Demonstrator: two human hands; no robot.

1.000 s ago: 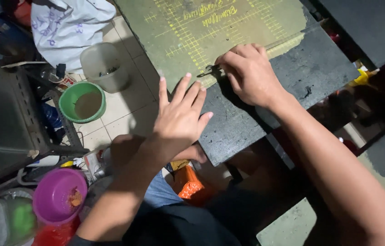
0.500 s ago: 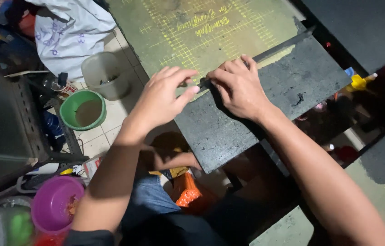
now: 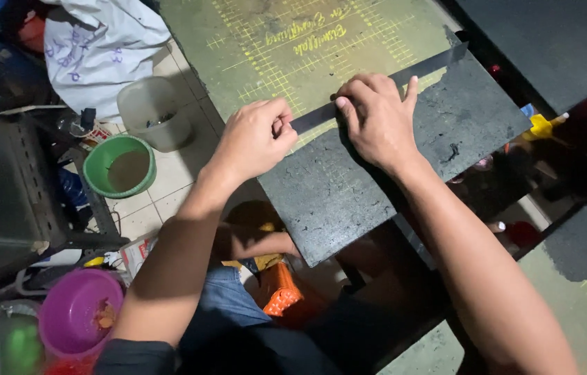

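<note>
Pressing flat, fingers spread, the right hand [image 3: 377, 118] pinned a dark ruler [image 3: 384, 87] along the far edge of a black sheet [image 3: 377, 180] on the green worktop [image 3: 293, 48]. Left hand [image 3: 255, 135] was fisted at the ruler's near end, contents unseen.

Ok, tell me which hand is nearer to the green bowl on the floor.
Left. The left hand is at the dark ruler's near end, closer to the green bowl; the right hand presses farther along the ruler.

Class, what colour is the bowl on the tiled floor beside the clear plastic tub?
Green bowl, seen in the head view, next to the tub.
</note>
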